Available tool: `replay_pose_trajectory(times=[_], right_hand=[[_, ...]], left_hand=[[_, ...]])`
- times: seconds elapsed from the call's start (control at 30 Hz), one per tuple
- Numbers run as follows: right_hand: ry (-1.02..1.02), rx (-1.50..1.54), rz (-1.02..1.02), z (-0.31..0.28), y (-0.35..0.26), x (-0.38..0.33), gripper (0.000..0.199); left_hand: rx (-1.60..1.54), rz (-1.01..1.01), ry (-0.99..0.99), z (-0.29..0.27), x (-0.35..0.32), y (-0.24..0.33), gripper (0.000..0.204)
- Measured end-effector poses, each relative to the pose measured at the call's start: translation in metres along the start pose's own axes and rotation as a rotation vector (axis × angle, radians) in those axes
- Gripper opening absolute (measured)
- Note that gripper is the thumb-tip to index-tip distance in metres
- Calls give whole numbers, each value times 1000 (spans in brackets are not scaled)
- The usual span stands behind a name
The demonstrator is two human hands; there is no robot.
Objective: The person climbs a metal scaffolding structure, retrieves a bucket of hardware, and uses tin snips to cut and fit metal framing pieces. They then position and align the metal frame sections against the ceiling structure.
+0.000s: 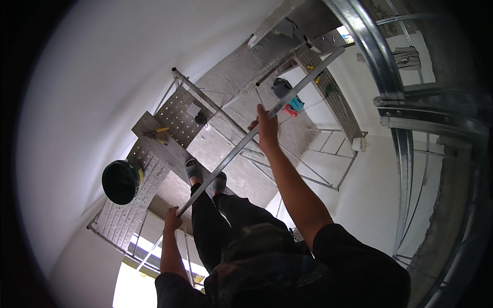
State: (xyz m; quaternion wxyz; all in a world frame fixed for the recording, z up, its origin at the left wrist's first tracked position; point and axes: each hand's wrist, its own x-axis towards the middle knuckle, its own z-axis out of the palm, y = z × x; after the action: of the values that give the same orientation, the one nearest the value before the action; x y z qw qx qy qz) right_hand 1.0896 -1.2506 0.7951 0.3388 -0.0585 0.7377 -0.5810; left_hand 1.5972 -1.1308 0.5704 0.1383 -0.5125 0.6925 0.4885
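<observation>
A long, straight metal profile [231,155] runs slantwise across the view, from low left to the upper right. My left hand [173,219] is closed around its lower end. Farther along, my right hand [267,129] grips the same profile with the fingers wrapped about it. Beneath it, my feet stand on a plank [174,149] laid over perforated scaffold decking [179,113]. On that plank lies a tool with yellow handles [162,136], perhaps pliers. The undersides of both hands are hidden.
A dark green bucket [121,182] stands on the left decking. Metal ceiling framing [395,102] hangs close on the right. A second scaffold platform [334,97] stands at upper right. Below, a dark and teal bag [287,92] sits near a red item [290,111]. Cables [257,51] trail on the floor.
</observation>
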Motion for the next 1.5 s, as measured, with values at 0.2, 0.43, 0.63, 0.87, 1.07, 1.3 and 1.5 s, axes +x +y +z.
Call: replay_pose_trajectory(times=[0.2, 0.43, 0.63, 0.87, 1.07, 1.3, 1.5], right_hand=[[61, -494, -134, 47, 57, -74, 61], [-277, -531, -223, 47, 89, -166, 63], [-487, -437, -276, -48, 3, -114, 41], [-223, -277, -530, -91, -117, -87, 52], [-315, -287, -692, -86, -175, -94, 43], [-439, -546, -615, -80, -201, -91, 27], [-426, -652, -572, -88, -207, -100, 36]], left_hand=[[-328, 297, 171, -68, 3, 136, 38], [-257, 142, 90, -113, 11, 212, 52], [-361, 74, -84, -126, -17, 184, 44], [-363, 100, -61, -133, -63, 180, 39], [-326, 185, 17, -132, -84, 186, 33], [-250, 195, 88, -117, -92, 179, 39], [-96, 272, 127, -122, -94, 203, 51]])
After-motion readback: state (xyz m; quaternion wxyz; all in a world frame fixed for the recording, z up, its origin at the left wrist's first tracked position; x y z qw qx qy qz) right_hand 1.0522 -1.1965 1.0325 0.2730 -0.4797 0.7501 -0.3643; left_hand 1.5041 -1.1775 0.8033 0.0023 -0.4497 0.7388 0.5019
